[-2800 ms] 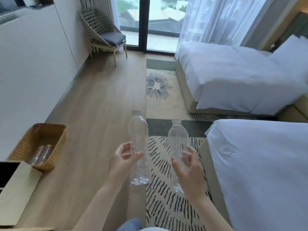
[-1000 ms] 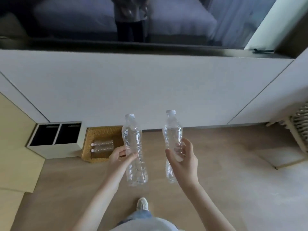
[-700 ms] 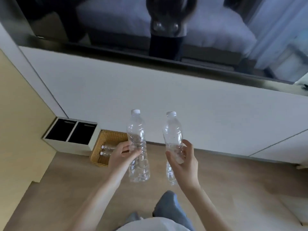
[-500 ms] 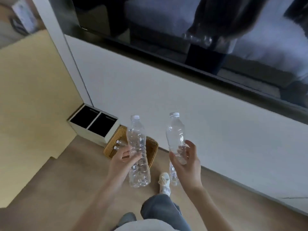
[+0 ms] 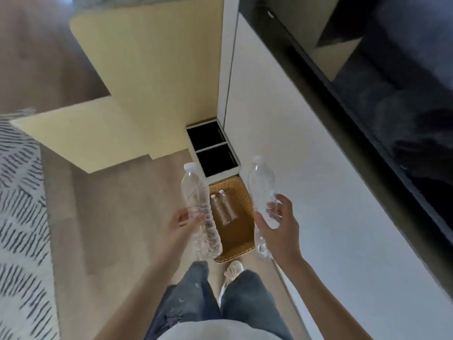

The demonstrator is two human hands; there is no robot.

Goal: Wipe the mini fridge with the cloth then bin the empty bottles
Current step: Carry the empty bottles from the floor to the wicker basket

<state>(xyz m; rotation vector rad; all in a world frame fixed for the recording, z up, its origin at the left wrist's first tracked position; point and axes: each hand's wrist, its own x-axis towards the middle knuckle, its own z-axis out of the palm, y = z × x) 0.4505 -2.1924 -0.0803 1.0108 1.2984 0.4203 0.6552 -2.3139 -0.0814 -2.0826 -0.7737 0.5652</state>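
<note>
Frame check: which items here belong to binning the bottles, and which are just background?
Job in hand:
clear plastic bottle held in left hand
second clear plastic bottle held in right hand
brown woven basket holding two more bottles
white two-slot bin beside it

Lying about:
dark-dashed pale rug
pale yellow wooden cabinet

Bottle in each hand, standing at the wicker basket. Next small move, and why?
Probably lower the left hand and drop its bottle into the wicker basket. That bottle hangs over the basket's near edge, two bottles already lie inside, and the right hand grips the other bottle beside it for afterwards.
</note>
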